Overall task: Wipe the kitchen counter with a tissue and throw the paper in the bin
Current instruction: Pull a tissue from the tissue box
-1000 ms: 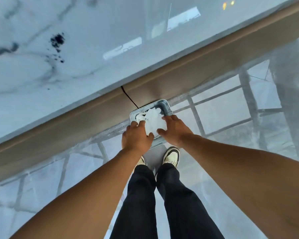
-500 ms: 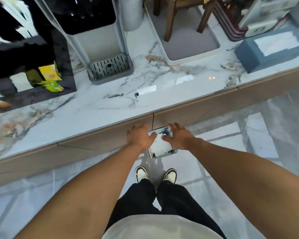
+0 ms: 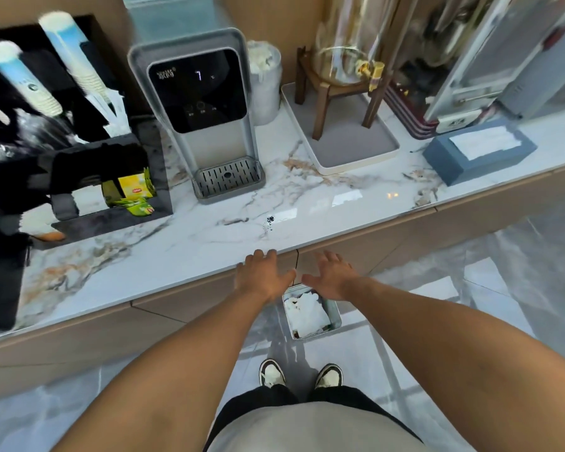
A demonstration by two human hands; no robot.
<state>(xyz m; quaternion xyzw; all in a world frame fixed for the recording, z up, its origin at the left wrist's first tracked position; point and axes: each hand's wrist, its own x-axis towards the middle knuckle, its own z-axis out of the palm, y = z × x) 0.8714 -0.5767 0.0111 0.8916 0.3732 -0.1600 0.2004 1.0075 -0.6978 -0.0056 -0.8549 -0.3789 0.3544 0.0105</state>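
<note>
Presently, crumpled white tissue paper [image 3: 307,313] is seen lying inside the small rectangular grey metal bin [image 3: 335,313], which stands on the glossy pale tiled floor [image 3: 437,321] at the foot of the beige cabinet front [image 3: 183,308]. No tissue is held in either hand. The left hand [image 3: 261,277] is spread flat, fingers extended, its fingertips at the counter's front edge; nothing is gripped. The right hand [image 3: 331,275] is likewise open and empty, hovering just above the bin's far rim, against the cabinet front.

On the white marble-patterned kitchen counter [image 3: 193,246], a small cluster of dark specks [image 3: 268,223] is noted near the front edge, just beyond the left fingertips. It is judged that the wiping is incomplete or must be repeated, since this residue is present while the paper is already binned.

A blue rectangular tissue box [image 3: 477,153] with a white sheet showing stands well apart, to the right. A grey water dispenser [image 3: 206,119] with a black panel stands behind the specks.

Risks are identified: the specks may be swept over the edge onto the floor if brushed by a bare hand; the low bin, close to the feet, may be kicked over.
</note>
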